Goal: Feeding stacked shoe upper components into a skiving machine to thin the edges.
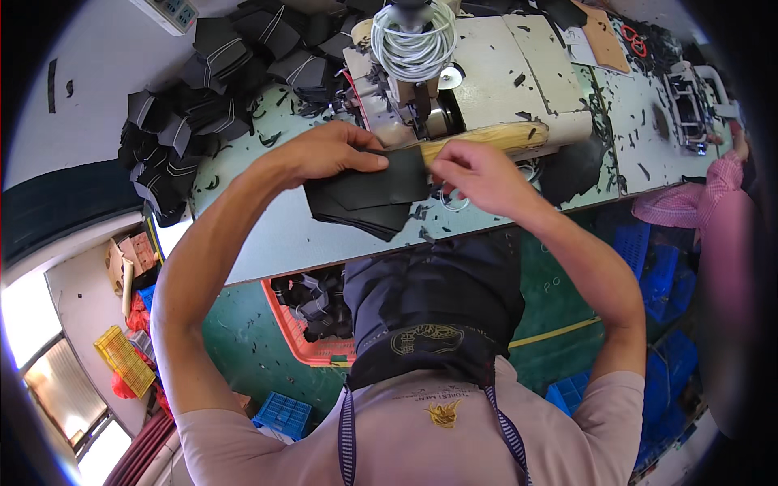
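The main machine (519,69) stands on the table (267,235), behind the stack of sheets (369,185). Bundles (223,61) lie left. Far right, apparently, stands a second machine (689,105). The crate (324,353) sits below table level.

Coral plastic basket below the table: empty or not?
Not empty: black flat pieces lie inside the coral plastic basket. Fill level unclear; partly hidden.

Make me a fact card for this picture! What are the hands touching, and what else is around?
Left hand: thumb on the top black piece
Right hand: at that piece's right edge; grip unclear
Beneath top piece: more black pieces
Machine: pale, beyond the hands
Cable: coiled, at the machine
Left of machine: black bundles
Below table: orange-pink basket, dark pieces inside
Far right: someone else's pink sleeve
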The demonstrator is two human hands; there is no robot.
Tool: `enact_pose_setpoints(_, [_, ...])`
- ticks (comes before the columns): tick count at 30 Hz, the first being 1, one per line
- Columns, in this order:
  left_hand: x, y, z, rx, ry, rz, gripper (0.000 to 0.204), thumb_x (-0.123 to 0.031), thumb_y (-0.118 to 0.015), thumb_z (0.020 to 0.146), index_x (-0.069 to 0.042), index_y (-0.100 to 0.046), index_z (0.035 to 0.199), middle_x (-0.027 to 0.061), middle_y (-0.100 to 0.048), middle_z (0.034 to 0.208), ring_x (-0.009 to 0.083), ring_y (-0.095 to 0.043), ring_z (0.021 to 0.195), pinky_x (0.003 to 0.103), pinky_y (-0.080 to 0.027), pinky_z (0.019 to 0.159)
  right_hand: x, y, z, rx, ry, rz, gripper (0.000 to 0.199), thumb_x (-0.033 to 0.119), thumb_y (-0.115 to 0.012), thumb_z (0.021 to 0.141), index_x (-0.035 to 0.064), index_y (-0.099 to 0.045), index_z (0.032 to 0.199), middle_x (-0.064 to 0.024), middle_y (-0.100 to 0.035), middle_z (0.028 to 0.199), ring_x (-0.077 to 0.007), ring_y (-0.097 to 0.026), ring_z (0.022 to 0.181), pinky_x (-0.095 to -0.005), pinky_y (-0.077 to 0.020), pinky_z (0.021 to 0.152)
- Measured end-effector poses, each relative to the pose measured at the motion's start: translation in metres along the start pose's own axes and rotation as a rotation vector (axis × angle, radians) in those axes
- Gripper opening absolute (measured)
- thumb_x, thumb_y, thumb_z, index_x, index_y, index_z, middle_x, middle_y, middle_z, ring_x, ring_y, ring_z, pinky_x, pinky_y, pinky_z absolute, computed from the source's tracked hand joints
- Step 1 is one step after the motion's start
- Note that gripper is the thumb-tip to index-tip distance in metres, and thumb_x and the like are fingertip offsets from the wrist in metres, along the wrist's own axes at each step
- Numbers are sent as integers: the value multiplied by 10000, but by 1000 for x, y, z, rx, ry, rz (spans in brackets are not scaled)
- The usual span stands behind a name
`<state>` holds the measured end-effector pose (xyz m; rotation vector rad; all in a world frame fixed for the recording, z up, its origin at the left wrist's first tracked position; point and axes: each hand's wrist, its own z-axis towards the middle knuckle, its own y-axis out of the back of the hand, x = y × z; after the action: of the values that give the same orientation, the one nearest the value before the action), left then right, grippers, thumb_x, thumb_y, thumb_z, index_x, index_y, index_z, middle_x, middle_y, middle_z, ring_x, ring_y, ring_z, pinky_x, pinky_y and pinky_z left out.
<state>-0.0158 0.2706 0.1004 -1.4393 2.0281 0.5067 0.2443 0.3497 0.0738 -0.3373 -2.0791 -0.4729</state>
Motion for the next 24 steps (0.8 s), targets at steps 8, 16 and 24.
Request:
enact_pose_setpoints(8, [-33, 13, 3, -96, 98, 150, 229, -256, -684, 925, -61, -707, 1042, -11, -695, 915, 69, -643, 794, 219, -510, 723, 30, 56, -8, -231, 307, -698, 307, 164, -677, 888, 27, -606, 1153, -127, -643, 1150, -308, -597, 1085, -401, -485, 926])
enact_pose_setpoints(16, [-12, 20, 8, -8, 50, 26, 275, -255, -717, 887, -56, -729, 1076, 42, -700, 992, 119, -627, 894, 242, -482, 787, 24, 55, 9, -226, 509, -925, 494, 84, -751, 777, 8, -572, 1232, -138, -577, 1204, -333, -505, 1176, -405, -447, 1008])
enact_pose_setpoints(24, [-39, 10, 7, -147, 144, 219, 211, -268, -726, 897, -60, -739, 936, -24, -676, 803, 47, -570, 716, 223, -442, 672, 35, 76, -2, 25, 264, -831, 285, 64, -742, 773, 40, -664, 1046, -134, -607, 1082, -347, -517, 1145, -416, -441, 985])
